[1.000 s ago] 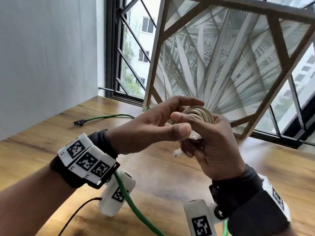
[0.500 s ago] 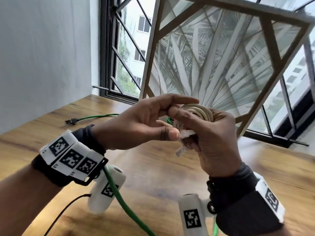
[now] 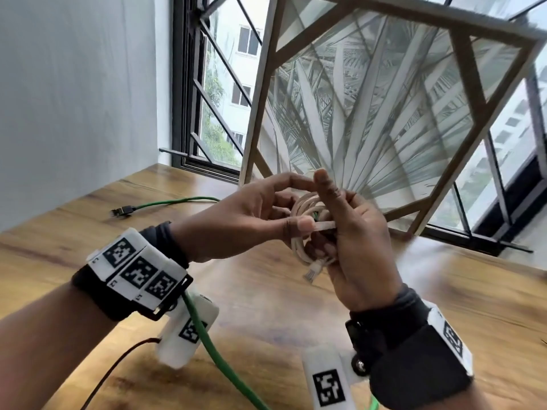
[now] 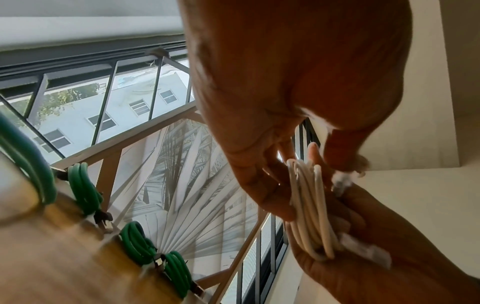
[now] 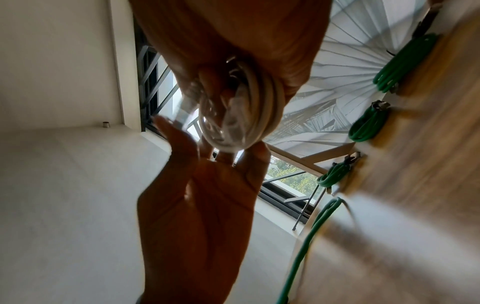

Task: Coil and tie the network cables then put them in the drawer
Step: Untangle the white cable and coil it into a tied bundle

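While the right hand (image 3: 352,232) grips the white coiled cable (image 3: 307,229) above the table (image 3: 266,306), the left hand (image 3: 245,220) pinches its clear plug end (image 3: 324,224); if that pinch slips, the loops could spring loose; an uncoiled green cable (image 3: 174,201) waits far left.

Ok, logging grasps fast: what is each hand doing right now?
Left hand: pinches the clear plug end of the white cable coil.
Right hand: grips the white cable coil, index finger raised.
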Motion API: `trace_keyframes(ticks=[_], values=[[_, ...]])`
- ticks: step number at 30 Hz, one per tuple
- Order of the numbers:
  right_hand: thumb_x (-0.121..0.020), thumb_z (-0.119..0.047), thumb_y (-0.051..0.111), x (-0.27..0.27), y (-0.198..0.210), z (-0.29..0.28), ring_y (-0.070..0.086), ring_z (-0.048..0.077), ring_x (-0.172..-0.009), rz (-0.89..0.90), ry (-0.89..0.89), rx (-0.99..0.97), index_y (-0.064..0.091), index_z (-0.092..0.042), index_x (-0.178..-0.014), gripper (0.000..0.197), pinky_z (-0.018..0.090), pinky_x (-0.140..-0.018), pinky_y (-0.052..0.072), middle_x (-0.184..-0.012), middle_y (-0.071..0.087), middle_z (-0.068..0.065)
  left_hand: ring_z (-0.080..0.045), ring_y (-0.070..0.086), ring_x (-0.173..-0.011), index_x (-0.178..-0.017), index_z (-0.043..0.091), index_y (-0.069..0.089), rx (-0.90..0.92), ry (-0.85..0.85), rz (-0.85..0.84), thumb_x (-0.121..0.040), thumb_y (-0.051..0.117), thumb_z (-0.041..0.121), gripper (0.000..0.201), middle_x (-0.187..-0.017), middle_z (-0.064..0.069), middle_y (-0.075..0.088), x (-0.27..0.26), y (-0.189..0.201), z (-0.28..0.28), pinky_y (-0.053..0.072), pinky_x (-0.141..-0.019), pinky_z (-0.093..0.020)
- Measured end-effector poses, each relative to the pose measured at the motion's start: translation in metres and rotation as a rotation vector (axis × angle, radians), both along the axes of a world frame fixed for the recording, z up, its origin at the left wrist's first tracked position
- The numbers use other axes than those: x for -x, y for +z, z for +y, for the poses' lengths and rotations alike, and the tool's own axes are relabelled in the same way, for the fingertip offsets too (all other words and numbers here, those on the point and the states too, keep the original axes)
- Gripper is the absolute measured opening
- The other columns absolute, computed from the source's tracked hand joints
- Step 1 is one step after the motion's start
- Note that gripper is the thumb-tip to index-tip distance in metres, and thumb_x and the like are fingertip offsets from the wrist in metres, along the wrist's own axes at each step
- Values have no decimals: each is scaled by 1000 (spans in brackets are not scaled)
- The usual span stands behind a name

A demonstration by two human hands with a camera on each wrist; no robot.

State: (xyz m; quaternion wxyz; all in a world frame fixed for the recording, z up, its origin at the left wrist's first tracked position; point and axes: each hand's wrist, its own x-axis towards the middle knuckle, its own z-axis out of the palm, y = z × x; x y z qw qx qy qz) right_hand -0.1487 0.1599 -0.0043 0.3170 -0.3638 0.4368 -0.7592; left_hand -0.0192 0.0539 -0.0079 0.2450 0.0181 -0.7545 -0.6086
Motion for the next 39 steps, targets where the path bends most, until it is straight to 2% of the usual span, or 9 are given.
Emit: trace_keyframes(ticks=[3, 11, 18, 20, 22, 26, 30, 33, 39], values=[[-95, -37, 69, -2, 1, 1, 49, 10, -38, -41, -18, -19, 44, 18, -129, 69, 21, -34, 38, -70, 58, 13, -29, 74, -99, -141, 10, 50, -23, 85, 46, -98, 58, 16, 44, -112, -25, 69, 6, -3, 4, 63, -86, -43], [-100, -38, 62, 1, 4, 3, 49, 6, -33, -63, 46, -95, 58, 1, -114, 42, 18, -32, 38, -55, 56, 2, -35, 69, -112, -144, 8, 53, -115, 59, 11, -92, 64, 12, 54, -131, -25, 67, 8, -9, 0, 53, -101, -60], [-92, -29, 76, 3, 4, 4, 40, 12, -36, -35, 74, -111, 53, -10, -116, 37, 20, -36, 32, -73, 59, 15, -51, 62, -125, -145, 10, 59, -85, -9, 18, -89, 73, 1, 58, -132, -27, 67, 2, -7, -10, 45, -110, -67], [-91, -30, 77, 3, 3, 3, 36, 17, -42, -25, 106, -107, 53, 3, -114, 47, 22, -39, 30, -76, 56, 21, -38, 69, -103, -138, 11, 66, -73, 43, 48, -85, 81, 0, 57, -123, -20, 72, 3, -6, -9, 57, -91, -47], [-89, -27, 73, 5, 4, 3, 33, 13, -41, -44, 134, -111, 53, 1, -109, 40, 23, -42, 27, -62, 52, 9, -21, 64, -82, -133, 11, 69, -56, 118, 93, -82, 81, 2, 54, -109, -11, 74, 5, -6, -5, 51, -65, -24], [-84, -8, 65, 5, 5, 3, 30, 10, -44, -73, 192, -78, 51, -14, -95, 20, 24, -46, 26, -56, 39, -2, -13, 61, -67, -126, 11, 73, 39, 260, 192, -84, 81, 7, 43, -98, -9, 75, 9, -7, 2, 44, -55, -15], [-77, 3, 48, 8, 4, 1, 46, 14, -55, -144, 262, 42, 45, -16, -102, 31, 25, -49, 41, -69, 50, 7, -18, 74, -77, -117, 14, 76, 176, 410, 254, -85, 84, 13, 33, -104, -7, 78, 9, -5, 0, 54, -59, -16], [-83, 3, 52, 10, 0, -2, 61, 19, -71, 4, 266, 71, 45, -13, -116, 37, 30, -62, 52, -89, 64, 15, -16, 78, -84, -117, 23, 77, 292, 560, 268, -88, 84, 12, 32, -107, 3, 80, 6, -6, -6, 60, -64, -25], [-95, -19, 59, 13, -3, -4, 61, 22, -80, 110, 290, 66, 46, -9, -133, 42, 31, -70, 54, -98, 61, 18, -36, 74, -60, -120, 29, 76, 355, 600, 252, -90, 79, 12, 34, -97, 2, 80, 2, -6, -10, 50, -33, -38]])
